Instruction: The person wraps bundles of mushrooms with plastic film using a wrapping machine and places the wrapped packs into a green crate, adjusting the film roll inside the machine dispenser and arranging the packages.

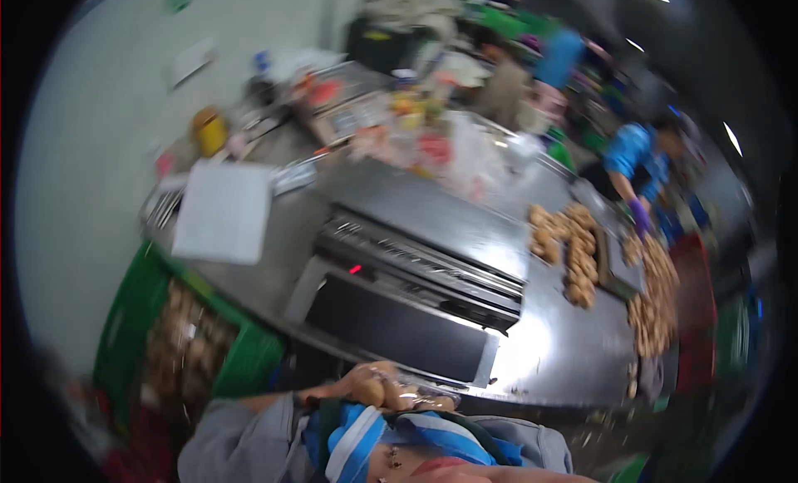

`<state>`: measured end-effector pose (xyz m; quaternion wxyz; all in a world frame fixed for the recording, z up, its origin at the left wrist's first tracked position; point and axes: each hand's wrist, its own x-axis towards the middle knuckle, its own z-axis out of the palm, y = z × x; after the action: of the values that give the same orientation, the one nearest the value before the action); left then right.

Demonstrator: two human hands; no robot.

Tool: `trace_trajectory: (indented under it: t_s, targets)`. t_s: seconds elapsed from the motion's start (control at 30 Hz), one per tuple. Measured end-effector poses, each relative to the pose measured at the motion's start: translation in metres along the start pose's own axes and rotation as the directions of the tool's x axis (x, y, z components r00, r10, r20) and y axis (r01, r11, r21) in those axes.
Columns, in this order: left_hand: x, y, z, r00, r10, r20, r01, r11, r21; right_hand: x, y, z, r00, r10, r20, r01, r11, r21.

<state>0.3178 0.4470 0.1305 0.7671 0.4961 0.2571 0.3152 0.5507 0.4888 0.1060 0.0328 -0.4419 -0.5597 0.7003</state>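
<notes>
My left hand (345, 386) is close against my body at the bottom of the head view, its fingers blurred. It is closed around a clear plastic-wrapped pack (405, 395) of brown, roundish produce whose exact kind I cannot make out. Just beyond the pack lies the wrapping machine (399, 325), with a dark flat plate in front and a red light at its left. My right hand does not show; only the grey right sleeve (532, 441) does.
A green crate (125, 317) of similar wrapped packs stands at left. Brown produce (579, 250) lies in piles on the metal table (582, 358). A white board (223, 213) is at the table's left. At far right, a co-worker in blue (636, 155) reaches toward produce with a purple-gloved hand.
</notes>
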Motion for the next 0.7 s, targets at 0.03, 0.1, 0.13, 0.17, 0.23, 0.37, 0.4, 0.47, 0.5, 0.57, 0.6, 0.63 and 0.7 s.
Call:
trace_trajectory:
  t_s: [0.03,0.1,0.13,0.17,0.23,0.37,0.4,0.47,0.5,0.57,0.6,0.63,0.7]
  targets:
    - [0.001,-0.002,0.011,0.998,0.064,-0.018,-0.064,0.998,0.010,0.001,-0.017,0.001,0.997,-0.057,0.043,0.063,0.984,-0.169]
    - [-0.008,-0.003,0.029,0.976,0.192,-0.100,-0.190,0.981,0.030,-0.001,-0.053,-0.003,0.992,-0.076,0.101,0.100,0.963,-0.249]
    - [-0.016,-0.003,0.035,0.953,0.259,-0.155,-0.255,0.966,0.046,-0.002,-0.068,-0.006,0.990,-0.048,0.135,0.061,0.994,-0.096]
    - [-0.024,-0.002,0.043,0.919,0.329,-0.219,-0.324,0.944,0.060,-0.004,-0.082,-0.014,0.975,0.006,0.221,-0.065,0.963,0.261]
    - [-0.044,0.001,0.060,0.813,0.468,-0.348,-0.467,0.880,0.092,-0.014,-0.121,0.018,0.869,-0.128,0.478,0.170,0.984,-0.045]
    - [-0.091,0.016,0.057,0.695,0.532,-0.483,-0.647,0.756,-0.097,0.021,-0.139,0.059,0.826,-0.129,0.549,0.287,0.934,-0.212]
    - [-0.110,0.010,0.054,0.697,0.500,-0.514,-0.685,0.675,-0.272,0.032,-0.138,0.065,0.833,-0.214,0.510,0.310,0.944,-0.109]
    - [-0.154,0.003,0.055,0.630,0.432,-0.646,-0.777,0.344,-0.528,0.027,-0.162,0.122,0.869,-0.338,0.361,0.304,0.941,0.147]
    - [-0.171,0.008,0.052,0.390,0.494,-0.777,-0.832,0.550,-0.068,0.044,-0.152,0.151,0.847,-0.428,0.315,0.460,0.888,-0.029]
    - [-0.215,0.015,0.043,-0.072,0.557,-0.827,-0.225,0.799,0.558,0.065,-0.134,0.211,0.716,-0.582,0.385,0.677,0.713,-0.180]
    - [-0.243,0.017,0.029,-0.174,0.467,-0.867,-0.372,0.784,0.497,0.072,-0.145,0.246,0.595,-0.640,0.486,0.774,0.620,-0.131]
    - [-0.285,0.010,0.010,-0.087,0.365,-0.927,-0.463,0.809,0.362,0.075,-0.162,0.275,0.552,-0.611,0.567,0.765,0.641,-0.054]
    - [-0.341,0.003,0.005,-0.124,0.233,-0.964,-0.781,0.577,0.240,0.088,-0.184,0.316,0.499,-0.556,0.665,0.779,0.624,-0.063]
